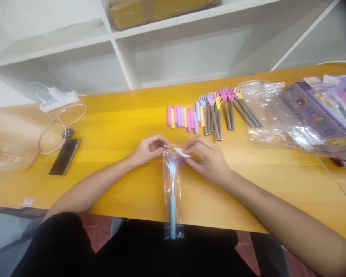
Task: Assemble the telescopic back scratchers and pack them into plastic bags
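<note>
A light blue back scratcher (173,204) lies inside a clear plastic bag (178,188), its claw end far and its handle reaching past the near edge of the yellow bench (118,192). The left hand (151,149), fingers curled with thumb and fingertips nearly together, holds the bag's far left corner. The right hand (209,157), partly closed, pinches a small white card (182,152) at the bag's far end. Beyond the hands stands a row of short pink, orange, purple and blue tubes (183,117), lying flat. Just right of them is a group of scratchers with grey metal shafts (219,123) and coloured claws. Farther right are crumpled clear bags (276,127) and a purple patterned box (314,111). On the left lie a phone (64,157), a dark mouse-like object (68,133), a white cable (50,148) and a power strip (59,100).
</note>
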`<state>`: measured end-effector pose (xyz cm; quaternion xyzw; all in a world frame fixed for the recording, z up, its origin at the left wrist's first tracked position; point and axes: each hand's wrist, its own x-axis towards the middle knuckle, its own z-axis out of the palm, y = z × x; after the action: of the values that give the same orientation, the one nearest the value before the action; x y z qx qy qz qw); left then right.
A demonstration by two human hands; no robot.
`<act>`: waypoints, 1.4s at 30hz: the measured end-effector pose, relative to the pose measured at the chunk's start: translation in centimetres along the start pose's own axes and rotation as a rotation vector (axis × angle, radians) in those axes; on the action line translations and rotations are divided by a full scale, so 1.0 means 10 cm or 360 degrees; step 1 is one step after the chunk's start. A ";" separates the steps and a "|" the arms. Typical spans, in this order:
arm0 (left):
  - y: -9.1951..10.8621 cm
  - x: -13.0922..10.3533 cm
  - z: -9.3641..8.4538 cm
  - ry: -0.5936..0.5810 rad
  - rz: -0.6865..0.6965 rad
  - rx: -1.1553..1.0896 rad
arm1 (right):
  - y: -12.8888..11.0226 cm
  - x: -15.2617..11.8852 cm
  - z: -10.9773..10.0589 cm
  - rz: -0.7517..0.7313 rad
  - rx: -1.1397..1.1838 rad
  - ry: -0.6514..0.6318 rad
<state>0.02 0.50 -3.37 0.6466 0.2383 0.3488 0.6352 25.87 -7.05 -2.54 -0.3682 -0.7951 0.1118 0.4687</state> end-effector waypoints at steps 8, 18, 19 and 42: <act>0.00 0.02 0.05 0.0079 -0.0096 0.0041 | -0.04 0.05 -0.04 0.0166 0.0128 0.0049; -0.03 0.00 0.06 0.0113 -0.0095 0.0288 | -0.03 0.00 0.01 0.0217 0.0151 -0.0030; -0.03 0.00 0.06 0.0111 -0.0102 0.0299 | -0.03 0.01 0.01 0.0170 0.0165 -0.0068; 0.02 -0.07 0.10 0.0298 -0.0166 0.0663 | -0.04 -0.07 0.10 -0.0038 0.0061 -0.0274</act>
<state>0.31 -0.76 -3.25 0.7154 0.3959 0.3173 0.4804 25.06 -7.63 -3.29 -0.3387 -0.8344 0.1528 0.4070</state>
